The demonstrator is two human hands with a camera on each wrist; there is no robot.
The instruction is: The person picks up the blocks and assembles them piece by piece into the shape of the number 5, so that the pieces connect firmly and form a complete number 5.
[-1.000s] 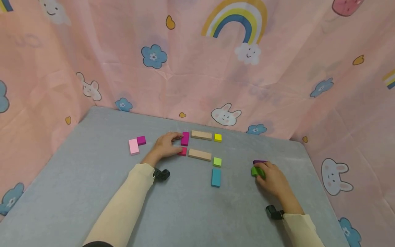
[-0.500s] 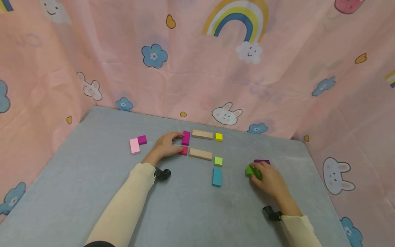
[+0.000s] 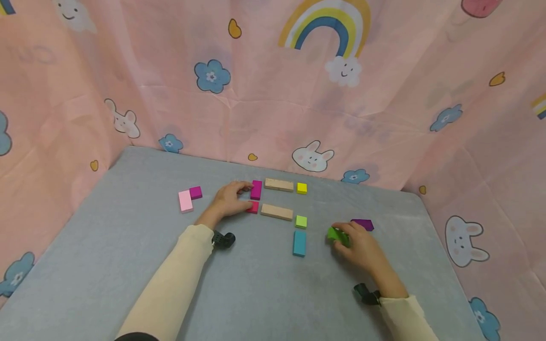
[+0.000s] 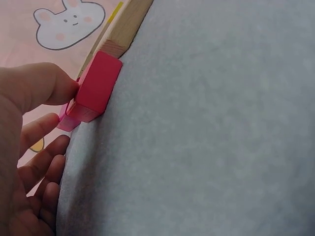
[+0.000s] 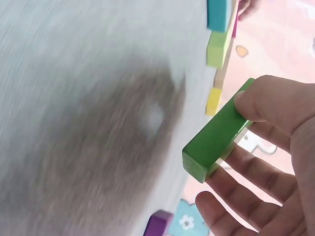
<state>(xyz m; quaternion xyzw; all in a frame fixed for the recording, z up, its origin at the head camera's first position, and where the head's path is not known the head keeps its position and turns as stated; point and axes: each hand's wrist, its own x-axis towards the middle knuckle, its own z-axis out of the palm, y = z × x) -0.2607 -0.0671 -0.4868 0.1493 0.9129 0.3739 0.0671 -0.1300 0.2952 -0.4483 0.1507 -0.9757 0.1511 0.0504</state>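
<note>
In the head view my right hand [image 3: 360,251] pinches a green rectangular block [image 3: 337,236] between thumb and fingers. The right wrist view shows this green block [image 5: 216,135] held above the grey surface, its long side tilted. My left hand [image 3: 230,199] rests at the left ends of two blocks. Its thumb touches the red block [image 4: 98,86], while the index fingertip is at the magenta block [image 3: 256,190] behind it; the other fingers are loosely bent. Just right of these lie two plain wooden blocks, a rear one [image 3: 279,185] and a front one [image 3: 277,211].
A yellow cube [image 3: 302,188] and a lime cube [image 3: 301,221] stand right of the wooden blocks, with a blue block [image 3: 299,244] nearer. A purple block [image 3: 362,224] lies behind my right hand. Far left are a pink block [image 3: 185,201] and a magenta cube [image 3: 195,192].
My right hand has moved left with the green block, away from the purple block, which shows more now. The left hand has stayed in place.
</note>
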